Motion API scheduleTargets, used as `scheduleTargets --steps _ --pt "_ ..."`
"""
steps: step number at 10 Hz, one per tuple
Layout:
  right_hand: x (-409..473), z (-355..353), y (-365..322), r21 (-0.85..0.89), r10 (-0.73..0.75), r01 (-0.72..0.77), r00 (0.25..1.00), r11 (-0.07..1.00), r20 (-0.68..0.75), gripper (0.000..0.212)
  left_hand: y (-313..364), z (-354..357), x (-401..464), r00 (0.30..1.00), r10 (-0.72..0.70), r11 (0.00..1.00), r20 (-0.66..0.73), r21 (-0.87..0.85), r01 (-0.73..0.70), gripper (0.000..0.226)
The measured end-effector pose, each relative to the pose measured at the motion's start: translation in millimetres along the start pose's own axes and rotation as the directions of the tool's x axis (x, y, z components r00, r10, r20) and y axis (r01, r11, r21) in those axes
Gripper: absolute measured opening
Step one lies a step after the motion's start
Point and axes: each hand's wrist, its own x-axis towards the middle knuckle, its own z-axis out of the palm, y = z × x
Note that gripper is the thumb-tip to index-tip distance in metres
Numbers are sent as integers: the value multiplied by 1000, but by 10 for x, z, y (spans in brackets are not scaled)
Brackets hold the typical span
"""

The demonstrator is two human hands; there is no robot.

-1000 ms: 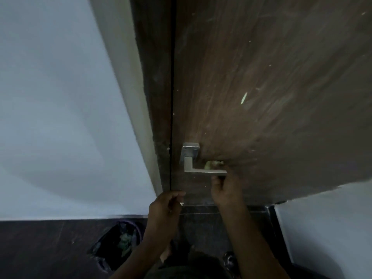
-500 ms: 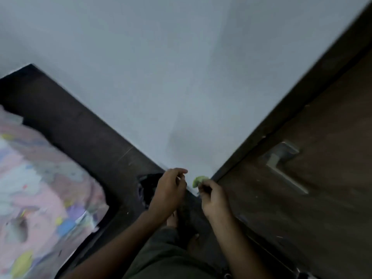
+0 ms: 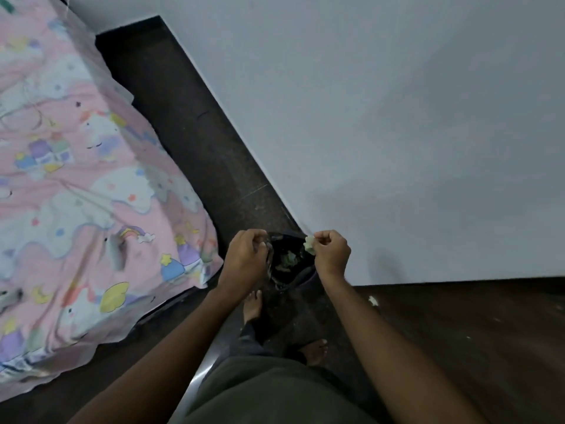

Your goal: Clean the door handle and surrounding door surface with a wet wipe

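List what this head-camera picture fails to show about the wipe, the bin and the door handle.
- Door handle: outside the head view, so its cleanliness cannot be judged.
- Bin: its left rim hidden behind the left hand; contents too dark and small to identify.
- Wipe: crumpled, partly covered by the right hand pinching it.
- Whether the left hand holds the bin liner: too blurred.

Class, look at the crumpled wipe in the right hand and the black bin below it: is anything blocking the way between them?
Nothing visible does. The right hand pinches the wipe just above the bin, whose mouth is open. The left hand holds the bin liner's edge at the far side, out of the wipe's way.
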Motion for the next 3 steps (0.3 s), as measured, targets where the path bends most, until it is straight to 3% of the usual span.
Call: scheduleTargets --steps 2,3 --pt "127 377 61 28 284 -282 957 959 -66 15 -371 -166 167 999 -4 1000 35 4 4 25" --pt "96 460 178 46 325 -322 936 946 -131 19 -454 -190 288 998 20 1000 56 -6 -20 23"
